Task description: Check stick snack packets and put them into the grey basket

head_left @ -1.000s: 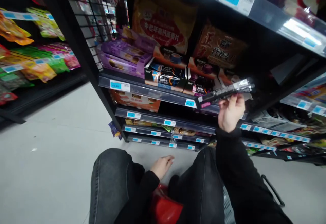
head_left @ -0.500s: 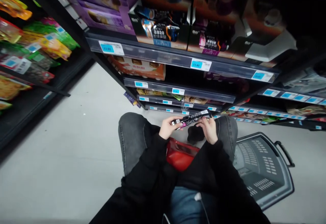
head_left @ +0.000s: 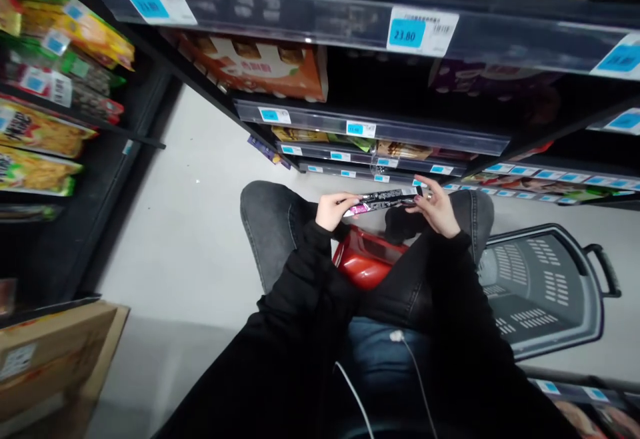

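A slim, glossy black packet (head_left: 384, 201) with a pink patch lies crosswise over my lap, held up between both hands. Its near-left end sits pinched in my left hand (head_left: 330, 211), the thumb along the upper face. At the other end, my right hand (head_left: 438, 211) grips the packet between thumb and curled fingers, with the index finger raised past its edge. Small white print runs along the packet, too blurred to read. Below the hands, between my legs, rests a shiny red bag (head_left: 367, 259), partly covered by my sleeves and thigh.
In front stands a dark shelf rack with price tags (head_left: 423, 29) and an orange carton (head_left: 265, 69). A grey shopping basket (head_left: 593, 319) is on the floor (head_left: 200, 239) to the right. Snack bags (head_left: 43, 126) fill the left shelves; a cardboard box (head_left: 50, 359) stands lower left.
My view has tipped downward, so the upper shelf boxes have mostly left the picture and the cardboard box has appeared. The packet stays in both hands; my right index finger has lifted.
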Motion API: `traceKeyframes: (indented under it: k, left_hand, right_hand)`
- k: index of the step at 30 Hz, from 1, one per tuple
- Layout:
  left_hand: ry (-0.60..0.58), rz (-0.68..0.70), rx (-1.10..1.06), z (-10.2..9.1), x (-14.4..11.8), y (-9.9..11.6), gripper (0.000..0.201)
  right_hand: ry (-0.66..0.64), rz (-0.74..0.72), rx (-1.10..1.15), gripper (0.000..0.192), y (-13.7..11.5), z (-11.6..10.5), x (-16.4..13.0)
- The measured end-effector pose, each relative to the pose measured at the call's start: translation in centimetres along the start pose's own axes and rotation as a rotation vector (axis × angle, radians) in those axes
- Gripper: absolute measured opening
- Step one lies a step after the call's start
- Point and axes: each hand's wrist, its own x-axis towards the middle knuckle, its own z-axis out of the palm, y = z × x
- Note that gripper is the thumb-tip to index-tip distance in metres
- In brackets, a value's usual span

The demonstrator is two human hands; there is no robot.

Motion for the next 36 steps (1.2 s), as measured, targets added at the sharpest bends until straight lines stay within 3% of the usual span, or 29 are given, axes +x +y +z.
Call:
traceKeyframes:
  k: [3,7,14,17,25,32,36]
  left_hand:
    - [0.008,-0.028,-0.049,-0.6,0.5,-1.0,0.03]
    - [-0.004,-0.059,-0.123,-1.6,0.9,-2.0,0.033]
    - [-0.179,-0.182,-0.296,-1.9,1.1,-1.9,0.046]
    - [-0.144,-0.212,-0.285,-1.4,1.1,-1.8,0.042]
    - [-0.005,-0.116,-0.208,-0.9,1.4,-2.2,0.032]
    - [-0.064,-0.074,-0.279,-0.9,1.2,-2.2,0.057]
    - [-0.037,-0.069,-0.29,-0.3,1.3,-2.6,0.051]
  right_hand:
    - [-0.055,0.03,-0.01,0.035,-0.1,0.0,0.3]
    - [-0.117,0.127,0.012,0.034,-0.1,0.1,0.4]
    - [0.012,0.095,0.014,0.026,0.4,0.3,0.7]
    - [0.051,0.101,0.024,0.026,0.5,0.3,0.9]
    - [-0.042,0.101,0.005,0.029,0.7,0.5,1.1]
    - [0.063,0.074,-0.056,0.02,0.1,1.4,1.1]
    - [0.154,0.026,-0.1,0.022,0.4,1.8,1.3]
